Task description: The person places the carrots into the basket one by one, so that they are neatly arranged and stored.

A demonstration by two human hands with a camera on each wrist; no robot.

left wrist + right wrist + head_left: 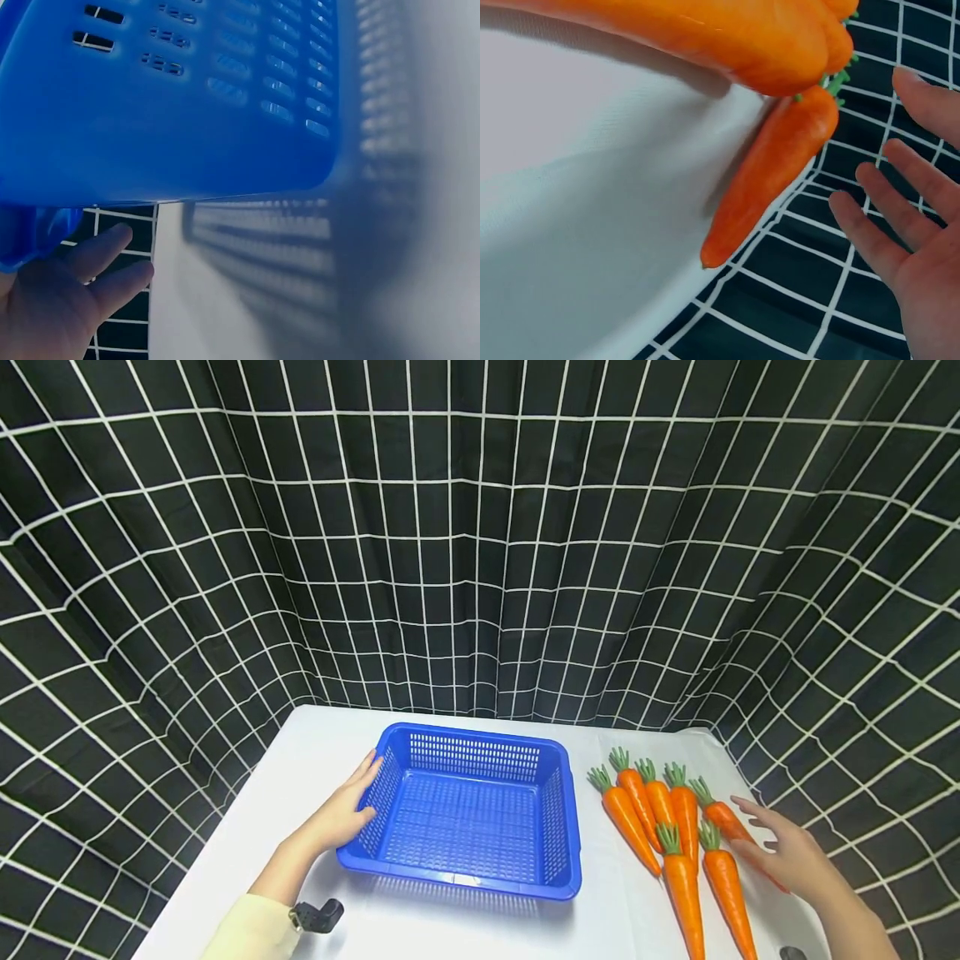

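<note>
A blue plastic basket (457, 878) with slotted walls stands on the white table, nothing in it. My left hand (341, 810) rests at its left rim with fingers extended; the left wrist view shows that hand beside the basket's outer wall (165, 127). Several orange carrots (637, 814) with green tops lie in a group to the right of the basket. Over the rightmost carrot (727, 820) hovers my right hand (791, 856), fingers spread and holding nothing. In the right wrist view, that carrot (772, 176) lies to the left of the hand's fingertips.
The white table (315, 735) carries the basket and carrots. A black cloth with a white grid (450, 568) hangs behind and along both sides. A small black device (318, 916) is strapped at the left wrist, by a pale yellow sleeve (255, 931).
</note>
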